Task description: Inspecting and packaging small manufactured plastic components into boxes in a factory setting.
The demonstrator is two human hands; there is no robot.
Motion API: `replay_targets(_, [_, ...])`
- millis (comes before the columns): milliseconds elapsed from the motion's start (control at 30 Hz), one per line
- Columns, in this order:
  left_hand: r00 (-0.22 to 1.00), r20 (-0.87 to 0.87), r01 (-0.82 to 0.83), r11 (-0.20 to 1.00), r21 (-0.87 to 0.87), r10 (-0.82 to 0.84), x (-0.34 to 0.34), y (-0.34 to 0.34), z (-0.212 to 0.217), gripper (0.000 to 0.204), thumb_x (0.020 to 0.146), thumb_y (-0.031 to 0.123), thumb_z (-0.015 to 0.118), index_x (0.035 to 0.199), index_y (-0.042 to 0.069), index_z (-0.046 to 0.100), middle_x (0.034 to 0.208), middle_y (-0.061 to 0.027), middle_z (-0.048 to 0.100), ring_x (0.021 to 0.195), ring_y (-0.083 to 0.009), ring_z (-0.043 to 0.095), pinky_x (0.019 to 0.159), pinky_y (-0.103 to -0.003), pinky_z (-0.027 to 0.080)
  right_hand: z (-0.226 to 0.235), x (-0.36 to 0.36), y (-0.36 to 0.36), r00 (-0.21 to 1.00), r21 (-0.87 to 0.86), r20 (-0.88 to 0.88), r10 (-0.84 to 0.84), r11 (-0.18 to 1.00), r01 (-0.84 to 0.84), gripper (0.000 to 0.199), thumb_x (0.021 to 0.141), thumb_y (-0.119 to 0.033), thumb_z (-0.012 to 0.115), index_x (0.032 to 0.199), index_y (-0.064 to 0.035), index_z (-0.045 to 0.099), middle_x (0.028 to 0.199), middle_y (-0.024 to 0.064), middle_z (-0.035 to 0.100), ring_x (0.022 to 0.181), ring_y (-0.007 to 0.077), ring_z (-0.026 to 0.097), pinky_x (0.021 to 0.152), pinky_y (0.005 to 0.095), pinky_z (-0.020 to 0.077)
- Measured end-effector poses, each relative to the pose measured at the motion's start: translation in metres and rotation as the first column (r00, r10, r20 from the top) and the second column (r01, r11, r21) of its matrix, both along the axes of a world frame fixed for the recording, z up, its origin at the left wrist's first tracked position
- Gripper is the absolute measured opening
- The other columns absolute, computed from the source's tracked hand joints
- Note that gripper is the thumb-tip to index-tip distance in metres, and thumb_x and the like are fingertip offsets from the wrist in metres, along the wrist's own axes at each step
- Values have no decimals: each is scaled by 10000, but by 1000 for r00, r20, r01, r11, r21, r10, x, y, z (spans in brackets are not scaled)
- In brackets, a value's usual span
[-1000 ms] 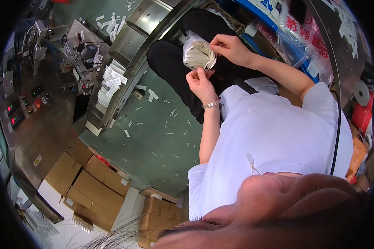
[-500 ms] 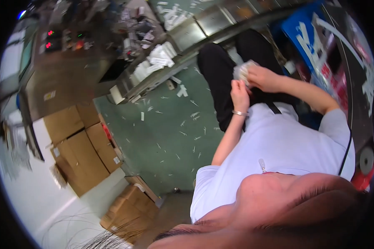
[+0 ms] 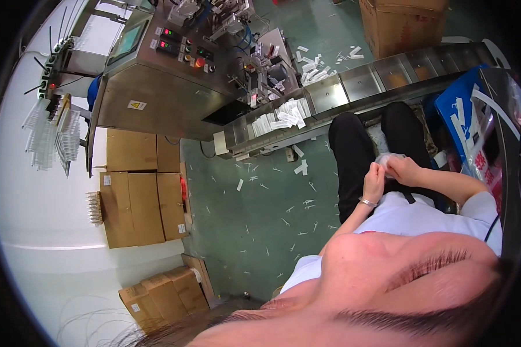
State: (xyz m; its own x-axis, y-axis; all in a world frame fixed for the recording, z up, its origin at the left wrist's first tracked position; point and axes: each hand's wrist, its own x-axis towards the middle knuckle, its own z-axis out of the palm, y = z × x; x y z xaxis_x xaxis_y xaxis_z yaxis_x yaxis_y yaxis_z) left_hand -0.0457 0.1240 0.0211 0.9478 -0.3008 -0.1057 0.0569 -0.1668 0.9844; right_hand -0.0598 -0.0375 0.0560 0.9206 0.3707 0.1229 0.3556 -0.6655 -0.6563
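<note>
Above my lap, both hands are close together at a small, crumpled, translucent plastic bag (image 3: pixel 383 157). My left hand (image 3: pixel 374 181), with a silver bracelet at its wrist, has its fingertips pinched at the bag's near edge. From the right side comes my right hand (image 3: pixel 405 170), its fingers closed on the bag as well. What the bag contains is hidden by the fingers. My knees, in black trousers (image 3: pixel 353 156), are just beyond the hands.
A metal conveyor with square compartments (image 3: pixel 362 87) runs past my knees, holding white packets (image 3: pixel 289 113). Left of it stands a steel machine (image 3: pixel 156 92) with buttons. At my right is a blue bin (image 3: pixel 446 107) with white strips. Cardboard boxes (image 3: pixel 130 202) line the wall; white bits litter the green floor (image 3: pixel 243 214).
The whole view has swung, so the hands, conveyor and machine appear farther right and lower. My hands stay together at the bag, with the right fingers now closer to the left fingertips.
</note>
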Motion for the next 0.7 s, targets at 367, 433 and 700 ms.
replay_targets(367, [937, 269, 191, 973, 132, -221, -10, 6, 15, 177, 887, 129, 472, 768, 0, 450, 641, -176, 529, 566, -302, 548, 511, -348, 426, -19, -6, 9, 993, -153, -106, 51, 986, -67, 163, 759, -157, 605, 843, -39, 530, 807, 137, 574, 687, 345, 580, 585, 432, 480])
replay_targets(433, [959, 191, 193, 976, 101, -209, -10, 3, 18, 176, 884, 125, 478, 764, -1, 453, 640, -178, 525, 568, -300, 549, 513, -344, 423, -27, -8, 8, 977, -252, -213, 22, 965, -77, 177, 734, -152, 621, 846, -43, 537, 806, 133, 577, 686, 337, 581, 592, 424, 482])
replay_targets(700, [960, 161, 214, 971, 106, -229, -10, 6, 18, 177, 877, 130, 478, 762, 1, 445, 656, -212, 518, 605, -384, 535, 511, -403, 420, 6, -2, 17, 999, -225, -30, -21, 974, 14, 215, 710, -135, 585, 862, 11, 544, 905, 190, 542, 915, 355, 513, 830, 437, 400])
